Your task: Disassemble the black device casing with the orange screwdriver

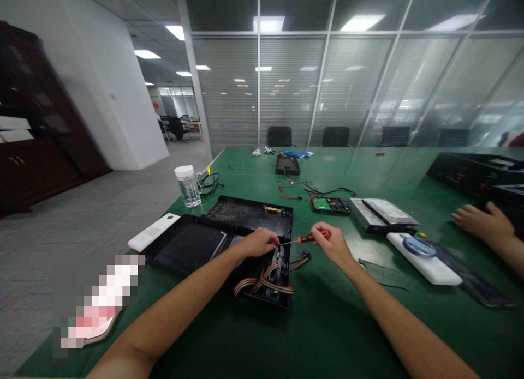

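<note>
My right hand point(332, 244) is closed around the orange and black handle of a screwdriver point(305, 239). Its thin shaft points left, toward the right-hand section of an opened black casing point(192, 242). At the shaft's tip, my left hand point(260, 242) has its fingers pinched together over the casing; what they hold is hidden. A bundle of striped wires point(264, 283) loops over the casing's near right corner, and a black connector point(305, 256) sticks out to the right. Behind lies a black panel point(249, 211) with a brass-coloured piece on it.
A clear jar point(188, 187) with a white lid stands at the table's left edge. Beyond the casing lies a green circuit board point(323, 204). To the right are a metal-topped drive unit point(382, 215) and a white device point(423, 259). Another person's hand point(485, 222) rests farther right.
</note>
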Demonstrator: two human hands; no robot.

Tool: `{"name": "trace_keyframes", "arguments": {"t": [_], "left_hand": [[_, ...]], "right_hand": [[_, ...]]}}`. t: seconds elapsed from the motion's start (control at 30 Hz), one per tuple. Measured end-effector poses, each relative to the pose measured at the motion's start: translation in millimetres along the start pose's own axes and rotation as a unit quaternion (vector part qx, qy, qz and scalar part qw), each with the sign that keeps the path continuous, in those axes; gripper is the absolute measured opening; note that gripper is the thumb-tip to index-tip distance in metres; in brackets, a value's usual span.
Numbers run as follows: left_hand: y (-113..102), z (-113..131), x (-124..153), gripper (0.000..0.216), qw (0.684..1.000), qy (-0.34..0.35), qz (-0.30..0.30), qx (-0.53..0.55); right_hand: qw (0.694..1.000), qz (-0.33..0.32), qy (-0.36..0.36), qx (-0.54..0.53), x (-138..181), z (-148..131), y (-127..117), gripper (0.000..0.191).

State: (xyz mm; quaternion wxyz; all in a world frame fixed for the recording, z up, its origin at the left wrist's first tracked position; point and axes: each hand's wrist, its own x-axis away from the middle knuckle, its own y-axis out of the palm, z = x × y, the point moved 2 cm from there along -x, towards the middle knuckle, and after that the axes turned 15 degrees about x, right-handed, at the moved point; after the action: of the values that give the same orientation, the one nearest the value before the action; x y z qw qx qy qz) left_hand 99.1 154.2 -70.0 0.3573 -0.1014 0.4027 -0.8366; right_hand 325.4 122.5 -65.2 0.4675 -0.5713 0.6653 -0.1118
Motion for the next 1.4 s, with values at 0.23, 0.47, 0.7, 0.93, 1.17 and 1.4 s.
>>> {"name": "trace_keyframes", "arguments": {"t": [0.23, 0.47, 0.7, 0.93, 1.17, 1.4], "left_hand": [[0, 1, 0, 0.019, 1.0, -0.002, 0.003, -0.015], [0, 3, 0, 0.015, 1.0, 0.006, 0.001, -0.015], [2, 2, 1, 0.014, 1.0, -0.004, 0.008, -0.013], [3, 1, 0, 0.014, 1.0, 0.007, 0.016, -0.022], [3, 0, 1, 0.015, 1.0, -0.001, 0.013, -0.017], [4, -2, 1, 0.014, 1.0, -0.002, 0.017, -0.02]], "right_hand": [[0.99, -0.015, -0.047, 0.134, -4, -30, -13, 0.028], [0.905, -0.099, -0.075, 0.408, -40, -108, -26, 0.04], [0.918, -0.132, -0.161, 0.338, -60, -124, -15, 0.037], [0.908, -0.098, -0.079, 0.4, -58, -112, -20, 0.05], [0.914, -0.159, -0.086, 0.363, -56, -105, -29, 0.046], [0.923, -0.2, -0.107, 0.31, -54, -106, -31, 0.04]]}}
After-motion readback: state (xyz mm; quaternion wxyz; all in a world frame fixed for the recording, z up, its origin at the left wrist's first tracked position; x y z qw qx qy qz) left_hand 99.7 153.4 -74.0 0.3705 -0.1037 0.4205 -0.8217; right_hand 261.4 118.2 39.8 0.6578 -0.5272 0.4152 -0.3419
